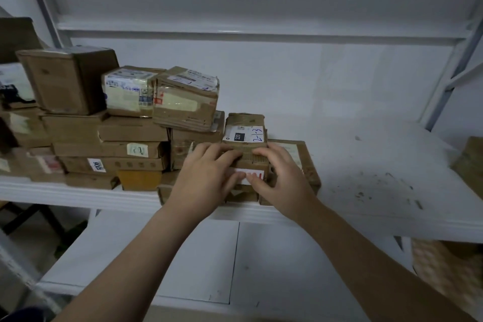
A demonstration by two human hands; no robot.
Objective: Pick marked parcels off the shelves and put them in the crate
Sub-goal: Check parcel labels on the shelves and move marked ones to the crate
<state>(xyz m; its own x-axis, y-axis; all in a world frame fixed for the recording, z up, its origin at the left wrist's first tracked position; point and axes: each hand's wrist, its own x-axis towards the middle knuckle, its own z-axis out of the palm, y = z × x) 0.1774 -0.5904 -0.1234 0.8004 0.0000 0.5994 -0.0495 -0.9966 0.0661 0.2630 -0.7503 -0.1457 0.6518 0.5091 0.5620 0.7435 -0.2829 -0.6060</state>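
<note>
A white metal shelf (pixel 366 165) runs across the view against a pale wall, with its right half bare and scuffed. Brown cardboard boxes (pixel 130 149) are piled on its left half.

The step in hand looks like the pick itself. Both hands are on one small parcel (pixel 245 133) that stands at the front of the shelf, just right of the pile. It seems to rest on flatter boxes, and one flat box (pixel 300 154) shows beside it.

The left hand (pixel 206 175) has its fingers curled over the parcel's top front edge and its thumb on the front face. The right hand (pixel 277 172) grips the same way from the other side.

The next move probably calls for lifting the parcel straight up and towards the person, so that the boxes under it do not drag along. It would then go to the crate, which is not in view.

The parcel is a worn, taped brown carton. Its top carries a white label with "2-1-3" handwritten in blue and a black patch reading 220. A red-and-white sticker on the front is partly hidden by the thumbs.
</note>
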